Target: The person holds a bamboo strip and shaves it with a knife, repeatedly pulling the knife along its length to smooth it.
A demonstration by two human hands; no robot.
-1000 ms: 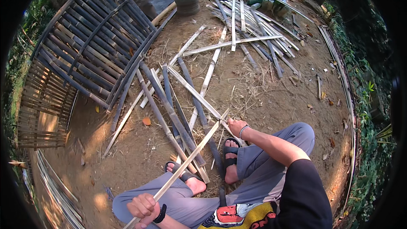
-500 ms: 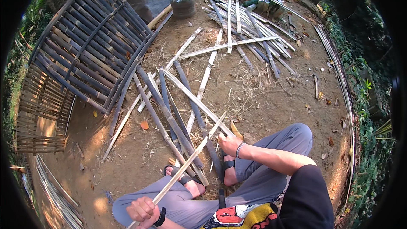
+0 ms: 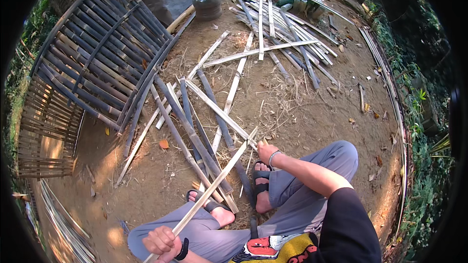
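Observation:
My left hand (image 3: 162,241), a black band at its wrist, is closed around the lower end of a long pale split bamboo strip (image 3: 210,188). The strip slants up and away to the right, between my knees. Close to its far tip is my right hand (image 3: 269,154), fingers curled closed, with a chain bracelet on the wrist. What those fingers grip is hidden; a small yellowish-brown piece shows just beyond them. Another pale bamboo strip (image 3: 220,110) runs from the ground ahead to beside my right hand. Dark bamboo poles (image 3: 200,139) lie under and ahead of the held strip.
A dark bamboo slatted frame (image 3: 105,51) and a woven bamboo panel (image 3: 48,131) stand at left. Far off are a heap of bamboo strips (image 3: 292,34) and a large clear bottle (image 3: 207,5). Thin strips (image 3: 68,224) lie at lower left. My sandalled feet (image 3: 262,185) flank the strip.
My right hand has shifted slightly right and away, off the second strip's near end. The held strip has moved little, and my left hand keeps its grip.

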